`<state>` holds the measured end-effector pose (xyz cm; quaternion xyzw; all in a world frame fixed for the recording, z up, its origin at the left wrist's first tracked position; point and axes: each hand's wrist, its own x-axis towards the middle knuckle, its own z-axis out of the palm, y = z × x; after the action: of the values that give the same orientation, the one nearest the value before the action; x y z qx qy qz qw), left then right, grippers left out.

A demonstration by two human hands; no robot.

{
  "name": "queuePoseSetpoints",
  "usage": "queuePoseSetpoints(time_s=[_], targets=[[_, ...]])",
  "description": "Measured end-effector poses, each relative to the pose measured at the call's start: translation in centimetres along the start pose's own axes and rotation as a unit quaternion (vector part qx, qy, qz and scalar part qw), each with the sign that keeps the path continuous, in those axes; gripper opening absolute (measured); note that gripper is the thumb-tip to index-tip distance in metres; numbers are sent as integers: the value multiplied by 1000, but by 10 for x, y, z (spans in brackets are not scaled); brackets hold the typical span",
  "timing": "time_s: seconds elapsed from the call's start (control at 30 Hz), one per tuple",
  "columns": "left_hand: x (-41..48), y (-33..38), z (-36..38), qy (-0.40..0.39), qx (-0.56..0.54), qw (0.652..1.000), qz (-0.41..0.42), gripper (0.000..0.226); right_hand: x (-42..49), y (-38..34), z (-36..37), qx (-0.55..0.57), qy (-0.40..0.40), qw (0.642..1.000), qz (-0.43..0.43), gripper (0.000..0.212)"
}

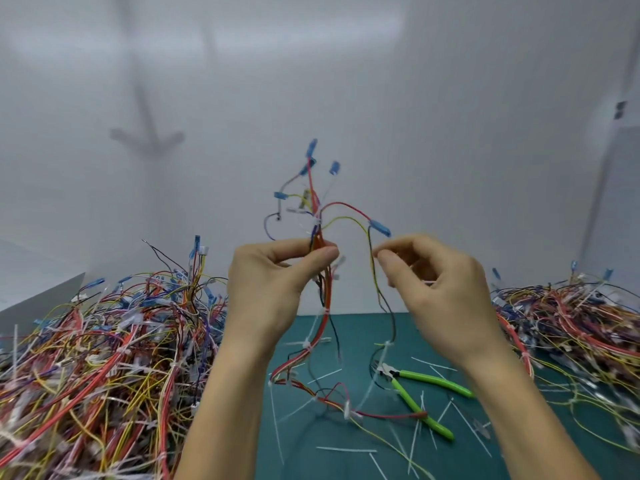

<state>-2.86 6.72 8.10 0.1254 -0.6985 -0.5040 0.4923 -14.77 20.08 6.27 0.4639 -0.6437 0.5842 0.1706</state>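
Head camera, biggest first?
- Wire heap (104, 358) left, second heap (581, 327) right, both on green mat (329, 455).
- Bundle?
- Wire bundle (317, 216) upright mid-frame, trailing onto mat. Left hand (273, 289) pinching its stem; right hand (446, 289), just beside, pinching yellow strand (346, 218).
- Smaller?
- Green cutters (410, 400) flat on mat among cut ties (346, 449).

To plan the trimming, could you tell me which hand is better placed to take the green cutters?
Probably the right hand: the cutters lie below it and it pinches one wire, while the left hand grips the bundle.
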Motion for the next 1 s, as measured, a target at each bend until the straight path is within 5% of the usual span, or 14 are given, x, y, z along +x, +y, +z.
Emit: queuePoseSetpoints(time_s=[0.13, 0.2, 0.33, 0.43, 0.6, 0.83, 1.0], targets=[[2, 5, -8, 43, -32, 998, 27, 10, 4, 7, -11, -119, -177, 969, 121, 53], [3, 5, -10, 61, -22, 997, 31, 11, 1, 7, -7, -116, -256, 949, 145, 45], [2, 2, -9, 98, 5, 994, 38, 9, -3, 8, 5, -39, -231, 957, 169, 15], [1, 2, -8, 130, 46, 989, 50, 10, -2, 2, 5, -126, -223, 959, 122, 37], [-7, 6, 4, 167, 184, 964, 95, 8, 0, -12, 4, 62, -83, 992, 72, 52], [-21, 11, 36, 116, 300, 926, 199, 14, -5, -22, 26, 156, -68, 983, 63, 10], [-19, 8, 38, 7, 341, 917, 205, 26, -3, -12, 20, 186, -53, 976, 99, 21]])
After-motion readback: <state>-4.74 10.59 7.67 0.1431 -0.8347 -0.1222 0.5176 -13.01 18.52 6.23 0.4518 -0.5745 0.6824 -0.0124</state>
